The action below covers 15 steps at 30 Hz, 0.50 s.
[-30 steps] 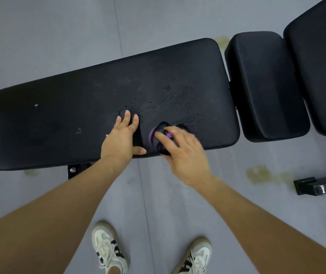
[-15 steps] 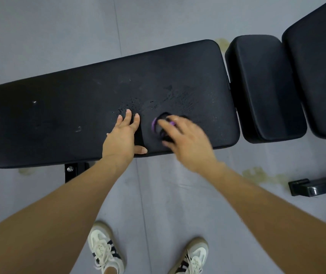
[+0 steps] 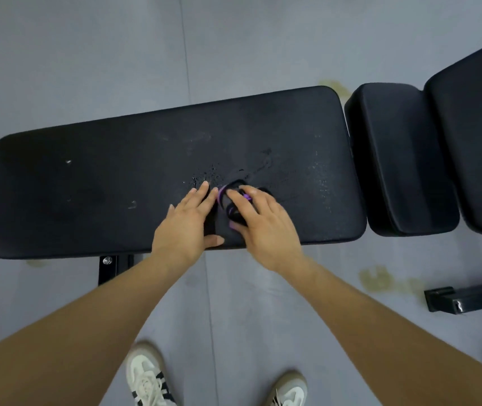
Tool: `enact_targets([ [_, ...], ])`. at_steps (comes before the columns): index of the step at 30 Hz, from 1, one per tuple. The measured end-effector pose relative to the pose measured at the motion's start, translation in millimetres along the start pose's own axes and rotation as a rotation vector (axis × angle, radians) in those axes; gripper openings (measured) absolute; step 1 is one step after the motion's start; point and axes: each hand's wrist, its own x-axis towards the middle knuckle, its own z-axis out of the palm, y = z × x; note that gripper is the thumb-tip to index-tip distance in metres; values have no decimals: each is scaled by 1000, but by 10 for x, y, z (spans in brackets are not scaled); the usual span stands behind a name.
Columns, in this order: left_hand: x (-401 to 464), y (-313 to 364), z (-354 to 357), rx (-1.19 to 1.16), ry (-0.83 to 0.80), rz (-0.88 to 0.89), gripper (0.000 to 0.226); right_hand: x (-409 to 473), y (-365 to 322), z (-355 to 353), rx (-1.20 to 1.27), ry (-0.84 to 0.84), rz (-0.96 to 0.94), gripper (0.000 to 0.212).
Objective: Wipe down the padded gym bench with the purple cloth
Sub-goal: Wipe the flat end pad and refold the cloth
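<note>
No text, label, brand or number legible anywhere, padded bench (image 3: 87, 186) surface unlettered

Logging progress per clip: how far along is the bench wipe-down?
Early. Done: wet smears mid long pad. In hand: right hand grips the purple cloth beside droplets; left hand rests flat. Left: white specks toward the left end, and the dry-looking seat pad.

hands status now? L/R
Left hand: open, fingers flat on the bench pad, holding nothing.
Right hand: closed on the bunched purple cloth, pressing it onto the pad.
</note>
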Motion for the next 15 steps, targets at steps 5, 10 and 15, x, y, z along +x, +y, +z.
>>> enact_targets([
  [5, 102, -314, -162, -10, 7, -143, 111, 709, 626, -263, -69, 197, 418, 54],
  [10, 184, -318, -144, -12, -38, -165, 116, 777, 203, -3, -71, 255, 469, 50],
  [15, 208, -215, -210, -8, -87, -225, 117, 288, -191, 112, -38, -30, -105, 50],
])
